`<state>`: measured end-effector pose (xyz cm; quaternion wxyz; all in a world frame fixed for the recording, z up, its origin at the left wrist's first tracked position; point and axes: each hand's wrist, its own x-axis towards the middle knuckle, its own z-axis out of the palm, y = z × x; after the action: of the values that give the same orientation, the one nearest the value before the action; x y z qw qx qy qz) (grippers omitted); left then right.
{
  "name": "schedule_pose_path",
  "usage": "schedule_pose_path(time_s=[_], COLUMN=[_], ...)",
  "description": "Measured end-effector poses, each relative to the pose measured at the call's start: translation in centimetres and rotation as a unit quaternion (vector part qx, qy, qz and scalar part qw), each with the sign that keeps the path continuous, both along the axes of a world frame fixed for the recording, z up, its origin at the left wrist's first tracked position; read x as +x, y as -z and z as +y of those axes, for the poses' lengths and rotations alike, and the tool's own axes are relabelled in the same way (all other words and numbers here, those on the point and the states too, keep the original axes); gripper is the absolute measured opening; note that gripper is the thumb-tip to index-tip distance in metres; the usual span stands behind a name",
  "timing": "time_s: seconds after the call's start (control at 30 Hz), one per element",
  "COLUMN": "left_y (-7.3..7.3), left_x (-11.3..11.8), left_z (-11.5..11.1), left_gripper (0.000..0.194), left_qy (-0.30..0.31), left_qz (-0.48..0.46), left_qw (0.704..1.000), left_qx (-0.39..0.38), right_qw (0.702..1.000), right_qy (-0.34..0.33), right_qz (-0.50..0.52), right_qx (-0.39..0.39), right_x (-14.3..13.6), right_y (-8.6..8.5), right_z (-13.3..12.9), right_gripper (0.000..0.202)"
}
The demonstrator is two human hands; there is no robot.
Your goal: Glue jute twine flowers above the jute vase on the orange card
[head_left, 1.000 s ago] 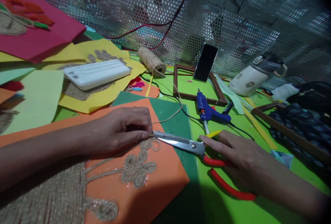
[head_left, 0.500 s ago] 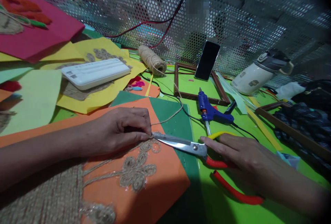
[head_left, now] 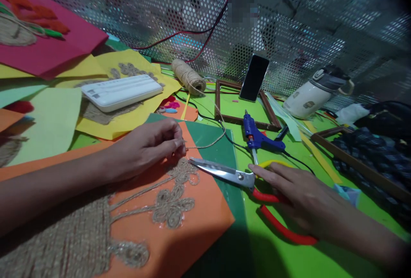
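My left hand is closed, its fingertips pinching the end of a jute twine strand above an orange sheet. The strand loops back toward a twine spool. In my right hand are scissors with red and yellow handles, their blades closed together. The blade tips rest beside the upper twine flower. A second twine flower lies below it, and both stems run to a twine-covered panel. A twine teardrop sits near the bottom.
A blue glue gun lies beyond the scissors. Behind it are a brown frame, an upright phone and a white bottle. A white power bank lies on yellow paper at left. A perforated metal screen stands at the back.
My left hand has lifted slightly up and away from the scissor tips with the twine, uncovering the upper flower. The scissors stay nearly in place; the whole view has shifted slightly.
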<state>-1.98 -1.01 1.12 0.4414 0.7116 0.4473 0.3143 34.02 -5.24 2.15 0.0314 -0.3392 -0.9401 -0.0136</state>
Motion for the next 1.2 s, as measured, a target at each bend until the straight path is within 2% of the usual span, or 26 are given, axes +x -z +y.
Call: schedule_pose_path(time_s=[0.17, 0.27, 0.33, 0.4, 0.53, 0.6, 0.67, 0.77, 0.87, 0.97, 1.07, 1.13, 1.2], left_y=[0.1, 0.6, 0.9, 1.2, 1.0, 0.8, 0.8, 1.3, 1.7, 1.6, 1.2, 1.0, 0.8], left_x=[0.4, 0.3, 0.1, 0.1, 0.1, 0.1, 0.1, 0.0, -0.1, -0.1, -0.1, -0.1, -0.2], left_z=[0.0, 0.2, 0.3, 0.4, 0.5, 0.5, 0.6, 1.0, 1.3, 1.4, 1.3, 1.3, 1.3], left_gripper=[0.019, 0.019, 0.019, 0.018, 0.019, 0.019, 0.019, 0.025, 0.03, 0.033, 0.036, 0.037, 0.038], left_qy=[0.005, 0.011, 0.018, 0.025, 0.047, 0.053, 0.063, 0.078, 0.075, 0.071, 0.067, 0.059, 0.046], left_qz=[0.044, 0.045, 0.053, 0.066, 0.097, 0.106, 0.092, 0.061, 0.05, 0.06, 0.074, 0.08, 0.078], left_qw=[0.998, 0.997, 0.996, 0.994, 0.988, 0.987, 0.989, 0.992, 0.992, 0.992, 0.991, 0.991, 0.992], left_qx=[0.039, 0.054, 0.064, 0.078, 0.108, 0.106, 0.094, 0.083, 0.084, 0.087, 0.09, 0.09, 0.091], right_qw=[0.998, 0.997, 0.995, 0.99, 0.981, 0.979, 0.982, 0.987, 0.983, 0.972, 0.953, 0.941, 0.932], right_qy=[0.056, 0.073, 0.098, 0.138, 0.192, 0.201, 0.187, 0.154, 0.162, 0.194, 0.26, 0.306, 0.335], right_qz=[0.035, 0.04, 0.026, 0.009, -0.016, -0.018, -0.013, 0.023, 0.085, 0.129, 0.157, 0.145, 0.137], right_qx=[-0.009, 0.001, 0.007, 0.009, 0.013, 0.017, 0.025, 0.042, 0.03, 0.014, 0.023, 0.002, -0.001], right_x=[0.5, 1.8, 3.1, 4.5, 6.4, 6.2, 5.1, 2.7, 0.2, -2.0, -3.8, -4.9, -5.7], right_y=[-2.2, -2.9, -2.5, -1.4, 0.5, 0.1, -1.3, -3.8, -4.9, -4.3, -3.0, -2.3, -1.8], right_z=[-0.9, -2.6, -4.5, -6.8, -10.8, -11.9, -12.0, -10.4, -6.4, -1.0, 3.4, 4.9, 5.6], right_gripper=[0.068, 0.074, 0.072, 0.072, 0.07, 0.063, 0.053, 0.038, 0.029, 0.025, 0.026, 0.031, 0.044])
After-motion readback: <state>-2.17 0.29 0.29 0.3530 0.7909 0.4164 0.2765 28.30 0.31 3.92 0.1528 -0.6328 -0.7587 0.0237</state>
